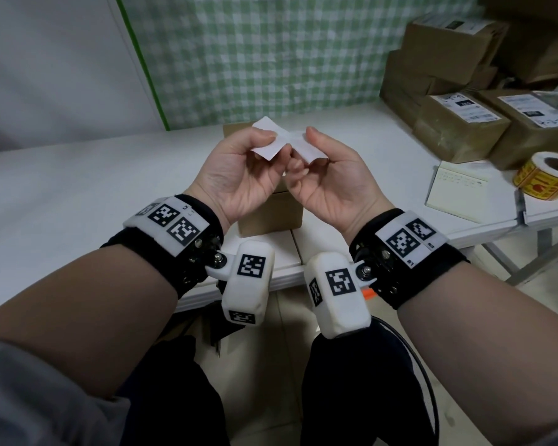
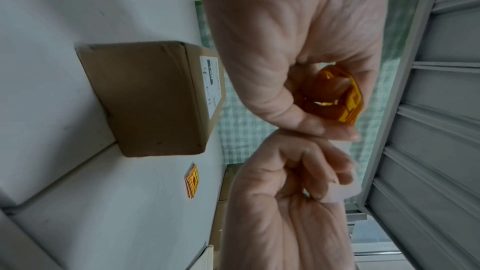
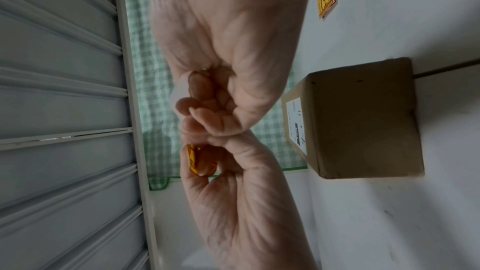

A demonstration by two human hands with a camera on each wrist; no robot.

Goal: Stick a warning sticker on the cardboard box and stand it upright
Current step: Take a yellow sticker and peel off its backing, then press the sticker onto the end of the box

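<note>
Up above the white table (image 1: 78,175), both hands are raised palm-up, side by side, with the small cardboard box (image 1: 271,214) sitting on the table directly beneath them and mostly hidden by them in the head view. Starting on the left, the left hand (image 1: 239,175) has its fingers curled, and thumb and fingertips pinch one half of a sticker (image 1: 268,143); its white back faces the head camera, while the left wrist view shows its orange-yellow printed side (image 2: 342,100) tucked inside the curled fingers. Next to it, touching at the fingertips, the right hand (image 1: 329,181) is curled as well and pinches the other white half (image 1: 306,149) of the same piece; whether that half is backing paper or sticker cannot be told. From the wrist views the box (image 3: 363,118) has a white label (image 3: 296,122) on its top face. Further right on the table lies a pale notepad (image 1: 455,191), then a roll of yellow warning stickers (image 1: 545,175), with a stack of labelled brown parcels (image 1: 464,123) behind.
</note>
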